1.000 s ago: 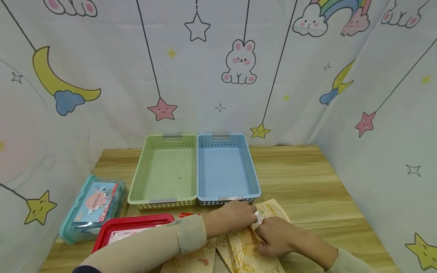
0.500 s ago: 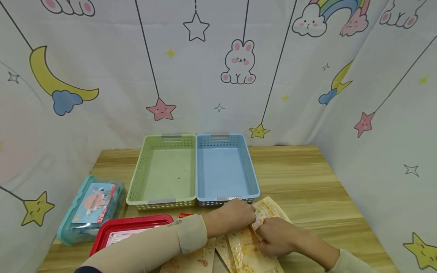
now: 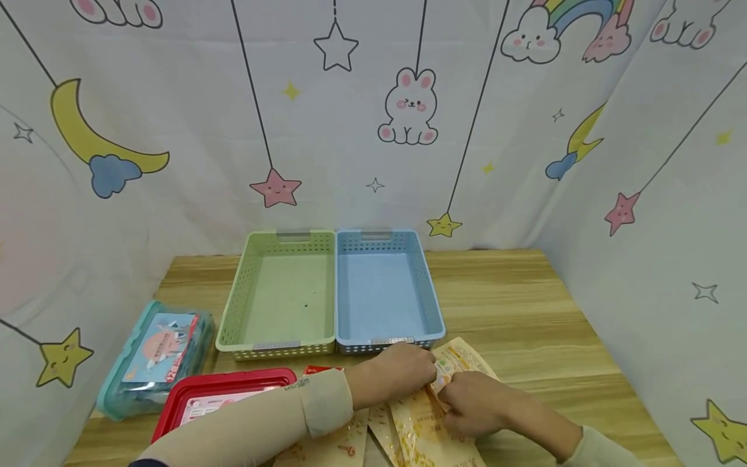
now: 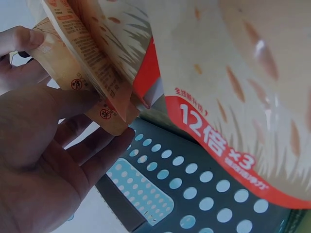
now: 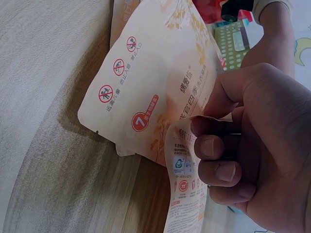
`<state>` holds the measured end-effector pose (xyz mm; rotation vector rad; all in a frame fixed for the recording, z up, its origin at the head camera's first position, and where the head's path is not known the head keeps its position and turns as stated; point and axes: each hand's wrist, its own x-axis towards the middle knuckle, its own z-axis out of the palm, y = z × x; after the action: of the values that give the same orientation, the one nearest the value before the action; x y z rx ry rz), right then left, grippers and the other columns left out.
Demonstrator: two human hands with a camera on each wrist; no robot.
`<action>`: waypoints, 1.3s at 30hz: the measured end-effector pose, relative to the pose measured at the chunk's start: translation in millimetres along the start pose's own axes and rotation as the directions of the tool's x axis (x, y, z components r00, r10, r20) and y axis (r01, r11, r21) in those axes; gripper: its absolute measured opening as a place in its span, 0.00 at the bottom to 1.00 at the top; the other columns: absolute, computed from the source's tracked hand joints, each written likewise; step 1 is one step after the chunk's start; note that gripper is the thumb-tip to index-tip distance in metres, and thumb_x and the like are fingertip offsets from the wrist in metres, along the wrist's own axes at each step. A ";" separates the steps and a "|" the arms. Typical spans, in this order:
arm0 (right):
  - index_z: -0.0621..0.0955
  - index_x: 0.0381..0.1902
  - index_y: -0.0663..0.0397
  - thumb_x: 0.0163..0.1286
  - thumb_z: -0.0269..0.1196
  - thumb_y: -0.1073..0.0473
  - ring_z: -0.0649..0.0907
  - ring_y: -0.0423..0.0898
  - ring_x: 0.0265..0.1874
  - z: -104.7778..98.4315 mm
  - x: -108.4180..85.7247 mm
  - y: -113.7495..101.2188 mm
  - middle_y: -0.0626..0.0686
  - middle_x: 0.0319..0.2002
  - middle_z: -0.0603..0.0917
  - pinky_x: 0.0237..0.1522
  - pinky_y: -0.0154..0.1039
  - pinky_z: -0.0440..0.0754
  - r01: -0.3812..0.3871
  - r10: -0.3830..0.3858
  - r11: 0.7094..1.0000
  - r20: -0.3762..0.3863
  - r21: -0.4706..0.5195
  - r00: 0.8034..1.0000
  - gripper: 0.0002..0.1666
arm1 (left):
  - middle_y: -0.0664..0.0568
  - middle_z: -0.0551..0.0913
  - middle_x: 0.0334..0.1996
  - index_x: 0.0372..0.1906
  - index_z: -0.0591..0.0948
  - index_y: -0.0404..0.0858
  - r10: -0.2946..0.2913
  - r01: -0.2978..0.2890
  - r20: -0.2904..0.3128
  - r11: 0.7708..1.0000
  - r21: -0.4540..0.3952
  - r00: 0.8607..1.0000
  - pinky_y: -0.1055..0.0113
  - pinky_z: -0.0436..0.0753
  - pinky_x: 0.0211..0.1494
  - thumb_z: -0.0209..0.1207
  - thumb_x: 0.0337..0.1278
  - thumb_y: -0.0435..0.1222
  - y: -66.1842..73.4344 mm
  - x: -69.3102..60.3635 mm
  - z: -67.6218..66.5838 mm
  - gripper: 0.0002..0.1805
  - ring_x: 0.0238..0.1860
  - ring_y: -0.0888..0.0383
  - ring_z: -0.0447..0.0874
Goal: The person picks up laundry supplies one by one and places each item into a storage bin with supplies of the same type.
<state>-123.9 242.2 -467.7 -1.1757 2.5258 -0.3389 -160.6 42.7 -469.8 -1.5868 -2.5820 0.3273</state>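
In the head view my left hand (image 3: 403, 370) and right hand (image 3: 475, 399) meet at a beige printed pouch (image 3: 467, 360) in front of the blue basket. The left wrist view shows my left thumb and fingers pinching an edge of this pouch (image 4: 92, 73). Curled right fingers (image 5: 218, 170) grip it from the other side, and its small print faces the right wrist camera. A second beige pouch (image 3: 428, 434) lies below the right hand. More pouches (image 3: 341, 444) lie to the left, partly hidden by the left arm. The top edge of the held pouch is largely covered by my hands.
A green basket (image 3: 226, 324) and a blue basket (image 3: 439, 318) stand side by side at the back. On the left are a teal-lidded clear box (image 3: 160, 357) and a red-lidded box (image 3: 230, 376), the latter partly under the left sleeve. Wood-grain table (image 3: 525, 324) extends right.
Both hands keep almost the same place at the pouch. Compared with one second ago, the pouch has tilted slightly and more of its printed side shows between the hands.
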 end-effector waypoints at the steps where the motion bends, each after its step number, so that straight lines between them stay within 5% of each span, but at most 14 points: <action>1: 0.65 0.16 0.38 0.59 0.64 0.57 0.55 0.29 0.14 0.0 0.0 0.6 0.31 0.14 0.57 0.16 0.28 0.53 -0.002 0.002 1.000 -0.001 -0.002 1.000 0.20 | 0.65 0.84 0.32 0.33 0.90 0.58 0.004 -0.003 -0.005 1.000 0.006 1.000 0.71 0.82 0.32 0.66 0.71 0.41 -0.2 0.1 0.4 0.09 0.32 0.68 0.82; 22: 0.66 0.16 0.38 0.67 0.61 0.58 0.60 0.31 0.15 -1.8 -2.2 2.7 0.33 0.15 0.61 0.17 0.28 0.58 0.011 -0.012 1.000 -0.033 -0.016 0.999 0.22 | 0.64 0.84 0.35 0.35 0.90 0.56 0.038 -0.039 -0.026 0.999 -0.008 0.999 0.72 0.82 0.36 0.65 0.73 0.40 -4.5 -2.0 3.8 0.09 0.35 0.67 0.83; 39: 0.64 0.16 0.38 0.60 0.64 0.59 0.51 0.29 0.15 -18.5 -13.2 5.0 0.32 0.16 0.54 0.17 0.27 0.49 0.053 -0.055 0.998 -0.092 -0.027 0.994 0.22 | 0.64 0.83 0.35 0.39 0.91 0.56 0.050 -0.049 -0.001 0.979 -0.197 0.999 0.73 0.80 0.37 0.64 0.74 0.39 -11.7 -3.4 -1.8 0.08 0.32 0.68 0.79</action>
<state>-126.7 257.0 -449.9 -1.2674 2.5879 -0.3862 -168.9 34.8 -465.3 -1.7155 -2.6528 0.0796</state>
